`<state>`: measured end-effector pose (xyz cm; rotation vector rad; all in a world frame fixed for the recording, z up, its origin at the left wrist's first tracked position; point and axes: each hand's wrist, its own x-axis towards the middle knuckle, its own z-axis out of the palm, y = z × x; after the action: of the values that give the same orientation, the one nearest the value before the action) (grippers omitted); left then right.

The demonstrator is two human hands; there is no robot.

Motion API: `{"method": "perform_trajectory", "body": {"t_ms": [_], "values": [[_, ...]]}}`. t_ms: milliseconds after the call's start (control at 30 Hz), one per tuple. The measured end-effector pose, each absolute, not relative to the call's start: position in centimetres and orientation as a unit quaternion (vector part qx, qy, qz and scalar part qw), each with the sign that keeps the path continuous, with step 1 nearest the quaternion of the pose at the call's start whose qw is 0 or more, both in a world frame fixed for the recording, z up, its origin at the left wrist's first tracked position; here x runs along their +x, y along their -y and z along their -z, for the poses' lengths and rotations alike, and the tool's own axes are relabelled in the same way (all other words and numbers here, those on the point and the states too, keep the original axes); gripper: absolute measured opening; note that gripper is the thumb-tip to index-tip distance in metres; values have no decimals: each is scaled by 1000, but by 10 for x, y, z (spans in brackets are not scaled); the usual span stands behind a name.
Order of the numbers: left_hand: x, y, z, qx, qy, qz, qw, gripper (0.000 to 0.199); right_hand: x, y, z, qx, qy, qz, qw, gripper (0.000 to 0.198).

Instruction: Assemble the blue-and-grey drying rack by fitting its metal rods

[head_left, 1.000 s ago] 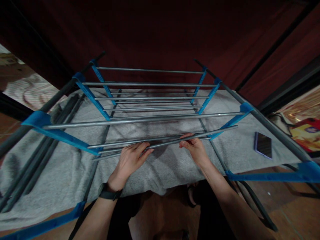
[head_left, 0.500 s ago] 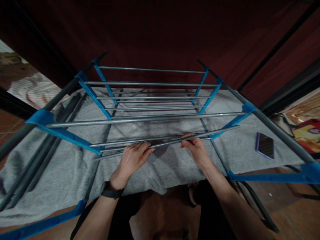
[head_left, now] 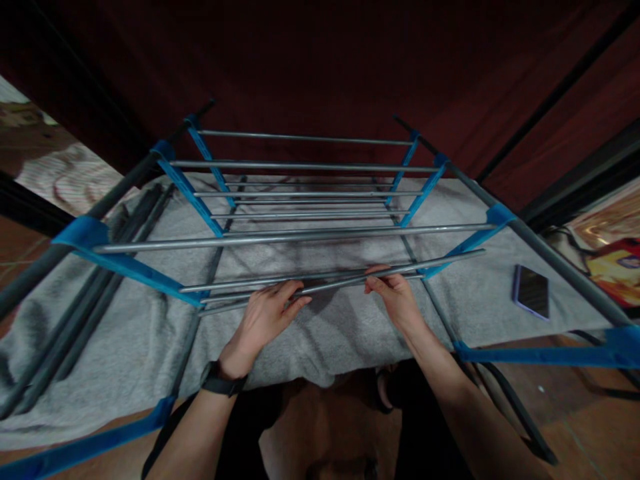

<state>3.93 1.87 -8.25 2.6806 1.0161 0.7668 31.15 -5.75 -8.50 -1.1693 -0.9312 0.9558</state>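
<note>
Between both hands runs a loose grey metal rod [head_left: 425, 263], slanting up to the right across the front of a rack. My left hand [head_left: 273, 310] is closed over its left part, palm down, with the fingers partly hidden. My right hand [head_left: 393, 293] pinches the rod right of its middle. The rod's left end lies close to a blue plastic bracket [head_left: 130, 270]; whether they touch I cannot tell. Its right end passes over the right blue bracket [head_left: 453, 257]. Several fixed crossbars, such as the upper front bar [head_left: 300, 236], span the rack behind the hands.
A grey blanket [head_left: 325, 347] lies under the rack. Spare dark tubes [head_left: 95, 313] rest at the left, and a phone [head_left: 531, 291] lies at the right. Side poles [head_left: 560, 260] flank the work area. A dark red curtain [head_left: 310, 73] hangs behind.
The loose rod has shifted slightly right, and its left end has risen toward the left bracket. My right hand has moved a little right with it; both hands keep their hold.
</note>
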Motion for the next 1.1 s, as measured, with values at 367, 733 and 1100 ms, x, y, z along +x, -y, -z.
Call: {"method": "perform_trajectory", "body": {"t_ms": [367, 733, 1100], "values": [[36, -20, 85, 909, -325, -250, 78, 28, 313, 57, 87, -508, 427, -419, 620, 20], [37, -19, 84, 912, -330, -223, 100, 28, 314, 58, 89, -513, 424, -417, 619, 19], [35, -21, 88, 902, -324, -270, 93, 27, 312, 58, 83, -482, 373, -482, 630, 24]]}}
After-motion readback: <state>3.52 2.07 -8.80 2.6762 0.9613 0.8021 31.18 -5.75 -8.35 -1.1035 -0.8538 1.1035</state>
